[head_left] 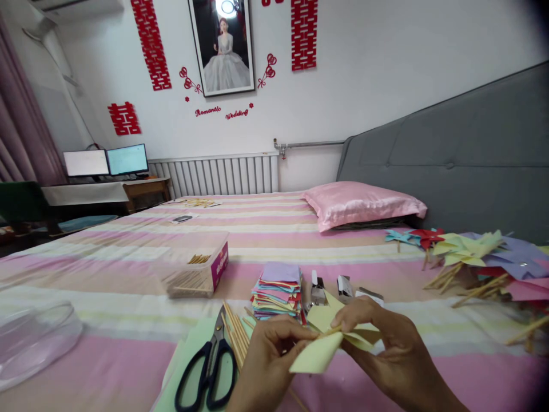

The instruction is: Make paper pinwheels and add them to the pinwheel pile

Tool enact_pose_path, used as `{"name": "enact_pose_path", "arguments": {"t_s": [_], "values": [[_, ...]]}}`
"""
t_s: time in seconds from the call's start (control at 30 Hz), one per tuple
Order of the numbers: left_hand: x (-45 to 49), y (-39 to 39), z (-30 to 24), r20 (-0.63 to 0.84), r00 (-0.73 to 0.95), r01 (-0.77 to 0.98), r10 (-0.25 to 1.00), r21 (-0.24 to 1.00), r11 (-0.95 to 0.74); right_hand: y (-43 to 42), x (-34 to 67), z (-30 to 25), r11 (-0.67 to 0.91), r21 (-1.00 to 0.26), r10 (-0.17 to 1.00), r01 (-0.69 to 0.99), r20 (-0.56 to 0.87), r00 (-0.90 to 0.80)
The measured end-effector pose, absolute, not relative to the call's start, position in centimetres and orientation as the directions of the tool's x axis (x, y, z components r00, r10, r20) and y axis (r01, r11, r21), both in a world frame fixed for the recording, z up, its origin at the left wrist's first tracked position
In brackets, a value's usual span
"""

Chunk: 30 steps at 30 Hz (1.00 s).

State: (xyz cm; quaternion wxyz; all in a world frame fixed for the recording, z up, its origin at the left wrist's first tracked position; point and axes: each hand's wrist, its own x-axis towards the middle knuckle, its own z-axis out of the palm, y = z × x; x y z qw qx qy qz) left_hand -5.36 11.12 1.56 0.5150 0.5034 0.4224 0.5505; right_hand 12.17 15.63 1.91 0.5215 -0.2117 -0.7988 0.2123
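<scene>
Both my hands meet low in the middle of the view over a pale yellow-green paper pinwheel (319,349). My left hand (268,357) pinches its left side, fingers closed on the paper. My right hand (386,349) grips the folded blades together with a thin wooden stick (329,332) that runs across the centre. Just behind the hands lies a stack of coloured paper squares (278,289). Left of my left hand lie black-handled scissors (208,366) and a bunch of wooden sticks (235,335) on a green sheet.
A clear box of sticks (198,272) with a pink label sits on the striped bed (128,252). Finished pinwheels (476,254) pile at the right. Small staplers (330,289) lie behind the hands. A clear lid (34,337) is at far left, a pink pillow (364,203) behind.
</scene>
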Motion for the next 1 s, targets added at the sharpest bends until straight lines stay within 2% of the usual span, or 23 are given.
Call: {"name": "enact_pose_path", "arguments": {"t_s": [0.2,0.3,0.4,0.47,0.53,0.6,0.7,0.77,0.9,1.0], "values": [[-4.9,11.3,1.5,0.149,0.046,-0.096,0.988,0.985,-0.144,15.5,12.1,1.9,0.781,-0.584,0.623,0.221,0.71,-0.327],[-4.7,11.6,1.0,0.151,0.033,-0.024,0.988,0.988,-0.15,15.6,11.7,2.3,0.7,-0.679,0.713,0.223,0.645,-0.276],[-4.8,12.0,0.3,0.149,0.019,0.109,0.989,0.983,-0.151,16.3,11.6,2.3,0.555,-0.823,0.824,0.12,0.524,-0.213],[-4.9,12.1,0.0,0.175,-0.017,0.263,0.985,0.951,-0.164,17.1,12.0,2.0,0.454,-0.89,0.876,0.046,0.437,-0.204],[-5.1,12.3,-0.3,0.215,-0.02,0.427,0.976,0.885,-0.186,17.9,12.5,1.7,0.382,-0.924,0.91,0.027,0.37,-0.184],[-5.2,12.4,-0.6,0.223,0.016,0.493,0.975,0.846,-0.201,18.5,13.1,1.5,0.348,-0.937,0.932,0.012,0.344,-0.113],[-5.0,12.7,-0.7,0.173,-0.001,0.376,0.985,0.913,-0.16,18.8,13.5,1.7,0.334,-0.933,0.941,-0.132,0.338,-0.007],[-4.8,12.8,-0.7,0.146,-0.034,0.263,0.989,0.956,-0.132,18.6,13.2,1.8,0.31,-0.926,0.948,-0.214,0.319,-0.005],[-4.5,12.9,-0.8,0.112,-0.041,0.112,0.993,0.988,-0.107,17.8,11.6,1.3,0.184,-0.968,0.963,-0.173,0.213,-0.167],[-4.4,13.0,-0.9,0.115,-0.013,0.065,0.993,0.991,-0.114,17.3,10.5,0.9,0.157,-0.981,0.939,-0.115,0.185,-0.29]]}}
